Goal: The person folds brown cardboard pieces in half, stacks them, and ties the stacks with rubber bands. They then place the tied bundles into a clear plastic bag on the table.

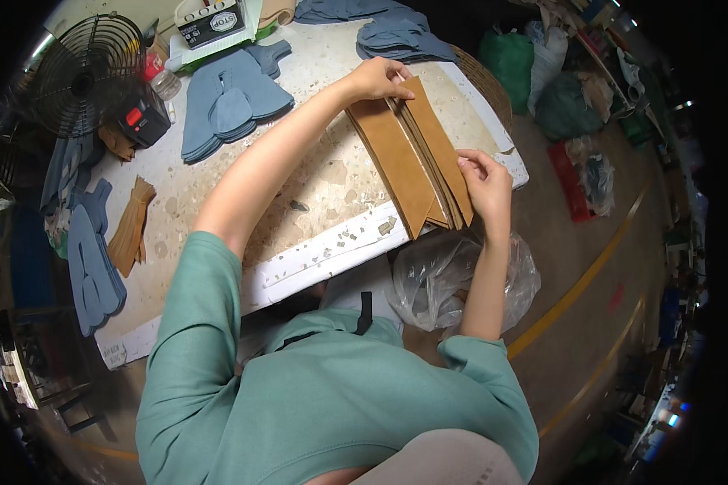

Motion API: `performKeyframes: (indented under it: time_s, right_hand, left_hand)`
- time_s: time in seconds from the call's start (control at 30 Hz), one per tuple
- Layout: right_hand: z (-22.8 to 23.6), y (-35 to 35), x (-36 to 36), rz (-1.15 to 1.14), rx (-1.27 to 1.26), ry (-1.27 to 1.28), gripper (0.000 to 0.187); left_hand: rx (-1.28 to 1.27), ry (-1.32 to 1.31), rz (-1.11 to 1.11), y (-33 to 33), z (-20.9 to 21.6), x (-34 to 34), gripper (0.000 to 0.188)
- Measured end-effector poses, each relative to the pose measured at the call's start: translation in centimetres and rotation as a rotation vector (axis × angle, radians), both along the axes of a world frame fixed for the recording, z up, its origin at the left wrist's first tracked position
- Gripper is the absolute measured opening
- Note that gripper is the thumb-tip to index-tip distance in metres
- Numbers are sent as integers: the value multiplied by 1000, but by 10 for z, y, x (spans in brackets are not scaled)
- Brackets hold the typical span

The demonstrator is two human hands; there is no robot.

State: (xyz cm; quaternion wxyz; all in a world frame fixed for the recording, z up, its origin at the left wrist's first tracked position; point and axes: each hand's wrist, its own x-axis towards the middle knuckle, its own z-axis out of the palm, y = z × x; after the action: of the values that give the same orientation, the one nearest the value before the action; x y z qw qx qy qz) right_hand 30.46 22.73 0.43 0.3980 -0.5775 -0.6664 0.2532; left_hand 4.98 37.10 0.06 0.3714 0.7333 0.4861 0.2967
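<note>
Both hands pinch the tan strips (416,166): left hand (378,79) at the far end, right hand (484,182) near. Light, floppy, likely to fan; best gripped at the ends.

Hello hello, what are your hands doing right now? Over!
Left hand grips far end of tan leather strips. Right hand pinches near edge. Stack on white table, nothing blocking.

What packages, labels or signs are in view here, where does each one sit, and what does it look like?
Box: far left of the table, dark front, white sign-like label.
Bottle: beside the fan, clear, red label.
Plastic bag: hanging below the table edge, clear, crumpled.
Green bags: on the floor, far right, bulging.
</note>
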Motion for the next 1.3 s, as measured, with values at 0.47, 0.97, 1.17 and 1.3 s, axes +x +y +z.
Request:
performKeyframes:
  time_s: [0.47, 0.97, 1.17, 1.3]
  right_hand:
    - [0, -40, 7, -80, -265, -349, 62]
    - [31, -30, 2, 20, -83, 289, 34]
    - [21, -55, -24, 123, -185, 285, 36]
    - [8, -56, -33, 103, -185, 203, 39]
  left_hand:
    - [-273, 466, -92, 2, 21, 10, 84]
    - [-204, -439, 2, -17, 49, -16, 77]
    - [-327, -227, 84, -44, 51, -36, 74]
    - [-378, -216, 141, -51, 38, -39, 71]
